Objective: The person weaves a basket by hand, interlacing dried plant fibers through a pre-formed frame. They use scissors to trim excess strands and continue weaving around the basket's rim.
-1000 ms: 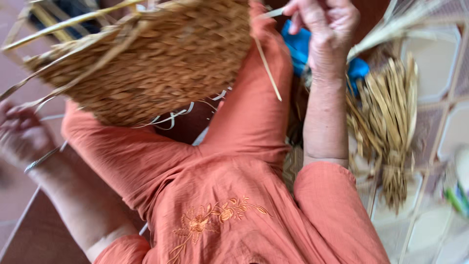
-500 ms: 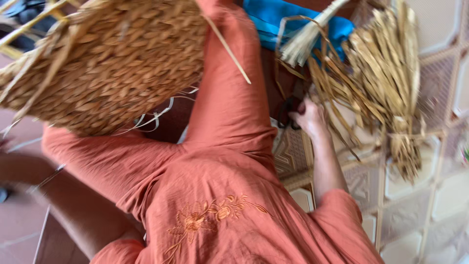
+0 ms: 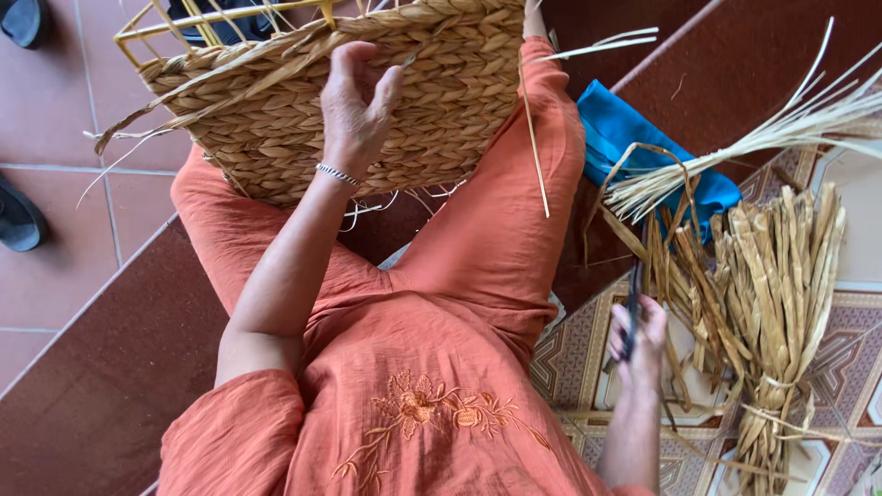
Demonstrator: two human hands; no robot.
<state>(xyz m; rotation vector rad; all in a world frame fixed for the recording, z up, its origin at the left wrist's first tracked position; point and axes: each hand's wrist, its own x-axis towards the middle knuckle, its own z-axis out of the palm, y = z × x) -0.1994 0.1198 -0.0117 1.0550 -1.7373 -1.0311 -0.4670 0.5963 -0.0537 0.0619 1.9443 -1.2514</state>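
Terracotta floor tiles and a patterned tiled step lie under us as we sit with a woven basket (image 3: 367,101) across our knees. Its plaited wall looks largely built, but yellow frame rods (image 3: 220,16) stand bare above the weave and loose strand ends hang out, so we judge the rim unfinished. Our left hand (image 3: 356,110) presses on the basket wall, fingers curled over a plait. Right of the basket, our right hand (image 3: 637,338) is closed round dark scissors (image 3: 632,308), beside a tied bundle of dried stalks (image 3: 772,303) and a blue cloth (image 3: 634,147).
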